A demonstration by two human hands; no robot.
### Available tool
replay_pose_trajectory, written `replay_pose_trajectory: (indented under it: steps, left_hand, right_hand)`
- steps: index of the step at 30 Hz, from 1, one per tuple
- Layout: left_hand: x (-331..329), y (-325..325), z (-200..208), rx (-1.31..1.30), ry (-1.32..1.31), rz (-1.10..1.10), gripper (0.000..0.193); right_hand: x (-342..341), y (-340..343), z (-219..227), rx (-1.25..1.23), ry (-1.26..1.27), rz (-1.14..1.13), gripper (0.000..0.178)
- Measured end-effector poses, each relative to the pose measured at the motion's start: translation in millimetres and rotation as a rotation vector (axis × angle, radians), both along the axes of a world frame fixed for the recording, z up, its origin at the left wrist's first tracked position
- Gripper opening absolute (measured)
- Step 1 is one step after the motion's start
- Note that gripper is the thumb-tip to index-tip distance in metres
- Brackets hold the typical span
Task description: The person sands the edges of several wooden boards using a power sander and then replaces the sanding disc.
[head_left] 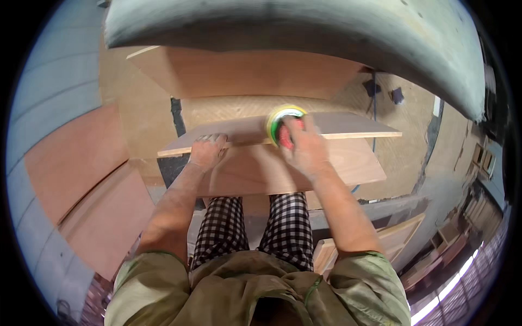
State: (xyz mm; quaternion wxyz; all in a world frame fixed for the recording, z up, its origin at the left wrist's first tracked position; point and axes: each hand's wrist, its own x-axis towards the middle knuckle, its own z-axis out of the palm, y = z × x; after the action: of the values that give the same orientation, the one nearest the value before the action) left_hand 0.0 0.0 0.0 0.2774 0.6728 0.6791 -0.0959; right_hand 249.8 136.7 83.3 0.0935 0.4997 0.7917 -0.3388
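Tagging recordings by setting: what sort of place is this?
Probably a woodworking shop: wooden panels at left, a board under the left hand, a round tool in the right hand.

The long pale-brown wooden panel (247,129) looks matt and smooth on top, with a paler, bare-cut edge, and the broad pinkish-brown wooden board (244,169) below it shows a faint grain under the same dull finish. The round red tool with a green and yellow rim (284,136) looks like plastic, its sheen hard to judge through the blur. The black-and-white checked trousers (218,225) are woven cloth, the olive-green shirt (228,296) is matt, creased cloth, and the tan floor (147,117) looks dull and scuffed
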Motion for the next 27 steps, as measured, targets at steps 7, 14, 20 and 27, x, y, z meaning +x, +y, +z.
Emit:
replay_pose_trajectory:
  steps: [7, 14, 20, 27]
  left_hand:
    - [-98.9, -59.8, -9.3, 0.115, 0.104, 0.194, 0.024]
    - [-112.2, -67.7, -13.6, 0.012, 0.027, 0.588, 0.029]
    - [-149.3, -78.2, -44.7, 0.228, -0.569, 0.943, 0.025]
    - [-153.3, -86.5, -41.8, 0.195, -0.596, 0.971, 0.03]
  right_hand:
    - [44.3, 28.2, -0.8, 0.231, -0.023, -0.037, 0.061]
    - [-146.1, -44.7, -11.0, 0.051, 0.072, 0.46, 0.059]
    - [-268.9, -85.9, -12.6, 0.061, 0.136, 0.676, 0.055]
    - [-274.6, -85.3, -5.5, 0.041, 0.067, 0.703, 0.058]
